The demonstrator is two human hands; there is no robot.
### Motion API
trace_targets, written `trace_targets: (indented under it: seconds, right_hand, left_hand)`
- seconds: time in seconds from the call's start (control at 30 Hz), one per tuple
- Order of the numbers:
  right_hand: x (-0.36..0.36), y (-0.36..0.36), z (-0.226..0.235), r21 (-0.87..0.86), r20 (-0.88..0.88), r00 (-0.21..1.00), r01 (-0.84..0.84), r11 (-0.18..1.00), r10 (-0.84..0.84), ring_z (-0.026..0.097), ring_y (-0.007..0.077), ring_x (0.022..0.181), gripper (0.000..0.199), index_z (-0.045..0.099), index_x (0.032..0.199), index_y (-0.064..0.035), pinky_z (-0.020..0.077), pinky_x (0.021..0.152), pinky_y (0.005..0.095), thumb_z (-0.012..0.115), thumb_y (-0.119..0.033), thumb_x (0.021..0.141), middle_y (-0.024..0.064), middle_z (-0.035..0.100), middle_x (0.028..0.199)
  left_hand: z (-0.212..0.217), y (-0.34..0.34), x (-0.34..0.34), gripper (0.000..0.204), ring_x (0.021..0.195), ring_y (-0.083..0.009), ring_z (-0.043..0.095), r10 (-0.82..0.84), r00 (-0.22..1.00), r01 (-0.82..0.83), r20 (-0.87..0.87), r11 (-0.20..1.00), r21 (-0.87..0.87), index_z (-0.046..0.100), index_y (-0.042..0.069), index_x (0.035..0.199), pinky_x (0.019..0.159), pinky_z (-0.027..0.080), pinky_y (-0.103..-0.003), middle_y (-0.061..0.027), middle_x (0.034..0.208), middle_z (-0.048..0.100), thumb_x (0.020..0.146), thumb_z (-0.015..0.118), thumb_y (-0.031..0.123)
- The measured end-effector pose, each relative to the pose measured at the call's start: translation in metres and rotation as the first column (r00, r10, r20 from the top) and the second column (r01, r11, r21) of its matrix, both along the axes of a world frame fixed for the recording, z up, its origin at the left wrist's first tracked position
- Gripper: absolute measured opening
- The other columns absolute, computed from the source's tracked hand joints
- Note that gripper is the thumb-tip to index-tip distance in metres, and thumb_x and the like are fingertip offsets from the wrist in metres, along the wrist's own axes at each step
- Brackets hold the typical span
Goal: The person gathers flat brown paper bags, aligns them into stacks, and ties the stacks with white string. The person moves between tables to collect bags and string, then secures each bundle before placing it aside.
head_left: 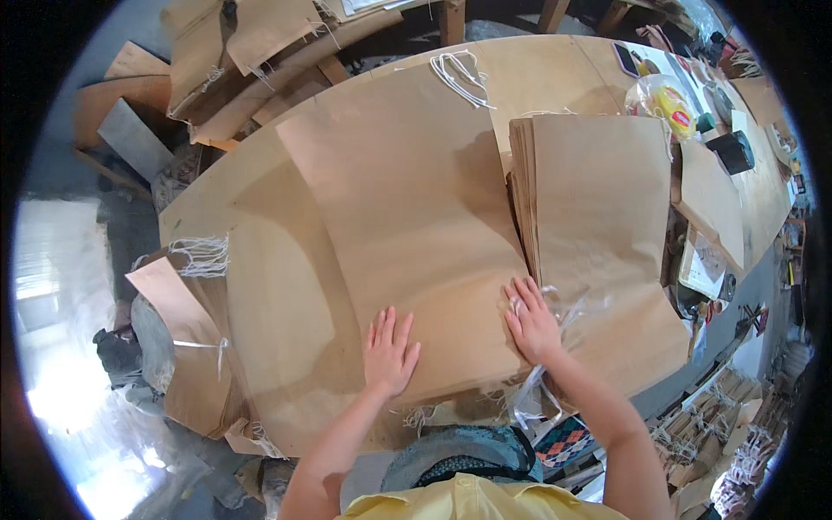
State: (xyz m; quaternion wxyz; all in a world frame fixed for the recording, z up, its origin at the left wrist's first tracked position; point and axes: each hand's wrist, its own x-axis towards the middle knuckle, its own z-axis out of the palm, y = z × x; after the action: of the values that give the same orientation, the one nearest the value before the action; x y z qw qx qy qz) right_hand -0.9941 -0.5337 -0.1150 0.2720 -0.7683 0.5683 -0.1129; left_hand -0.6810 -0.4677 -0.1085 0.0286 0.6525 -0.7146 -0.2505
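**Both palms flat on the big brown sheet**

Nearest the lens, your yellow collar (pixel 468 501) fills the bottom edge, with a dark patterned cloth (pixel 459 451) just above it. From there your two bare forearms run up onto the wooden table (pixel 555 78).

Your left hand (pixel 389 351) lies flat, fingers spread and extended, pressing the near end of the large brown paper sheet (pixel 407 217). It grips nothing; it just rests on the paper. Your right hand (pixel 531 322) is likewise open and flat, palm down at the sheet's near right edge, right where the sheet meets the stack of brown paper bags (pixel 598 225). Clear plastic strips (pixel 555 347) trail beside and under that wrist; whether a finger hooks them, you cannot tell from here.

The sheet itself runs away from you across the middle of the table, slightly tilted to the left. The stack sits touching its right side, so that flank is crowded. On your left, a pile of finished bags with white cord handles (pixel 195 303) hangs off the table's edge. At the far end, loose white cords (pixel 459 78) lie on the sheet's top corner. Far right, a yellow packet in clear wrap (pixel 672 104) and a dark roll (pixel 735 152) sit well apart from your hands.
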Motion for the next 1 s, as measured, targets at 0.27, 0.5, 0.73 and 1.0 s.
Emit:
trace_targets:
  seconds: [0.27, 0.5, 0.73, 1.0]
  right_hand:
    - [-0.003, 0.018, -0.039, -0.011, 0.11, 0.992, 0.061, 0.998, -0.06, 0.025, 0.042, 0.146, 0.053, 0.045, 0.146, -0.0056, 0.0234, 0.12, 0.0448, 0.043, -0.025, 0.097, 0.0163, 0.033, 0.157]
    - [0.001, 0.008, -0.034, 0.093, 0.092, 0.992, 0.074, 0.993, -0.083, 0.023, 0.0376, 0.148, 0.052, 0.043, 0.148, -0.0088, 0.0225, 0.12, 0.0448, 0.042, -0.023, 0.097, 0.0121, 0.032, 0.158]
    - [0.005, 0.009, -0.038, 0.121, 0.155, 0.985, 0.052, 0.991, -0.07, 0.023, 0.0348, 0.149, 0.051, 0.046, 0.147, -0.0096, 0.0211, 0.121, 0.0422, 0.033, -0.031, 0.102, 0.0104, 0.034, 0.158]
    - [-0.013, 0.013, -0.065, 0.098, 0.159, 0.98, 0.102, 0.99, -0.117, 0.026, 0.0343, 0.147, 0.049, 0.052, 0.143, -0.011, 0.0232, 0.12, 0.0423, 0.037, -0.036, 0.104, 0.0125, 0.039, 0.155]
  left_hand:
    - [-0.038, 0.016, -0.013, 0.067, 0.146, -0.0423, 0.024, 0.053, 0.996, -0.063, -0.078, 0.989, -0.133, 0.043, 0.013, 0.148, 0.117, 0.015, -0.057, -0.0204, 0.158, 0.027, 0.09, 0.043, 0.046]
    - [-0.051, -0.022, 0.038, 0.067, 0.137, -0.0361, 0.038, 0.591, 0.776, -0.586, -0.219, 0.805, 0.095, 0.049, 0.006, 0.138, 0.111, 0.031, -0.048, -0.0219, 0.148, 0.04, 0.081, 0.072, 0.032]
    - [-0.08, -0.053, 0.09, 0.07, 0.104, -0.0268, 0.066, 0.934, 0.059, -0.492, -0.351, 0.334, 0.804, 0.06, -0.003, 0.125, 0.09, 0.053, -0.038, -0.0162, 0.117, 0.067, 0.079, 0.081, 0.045]
    - [-0.052, -0.05, 0.067, 0.075, 0.105, -0.0246, 0.066, 0.855, 0.185, -0.512, -0.484, 0.504, 0.696, 0.061, -0.006, 0.122, 0.088, 0.055, -0.036, -0.0183, 0.115, 0.068, 0.077, 0.081, 0.052]
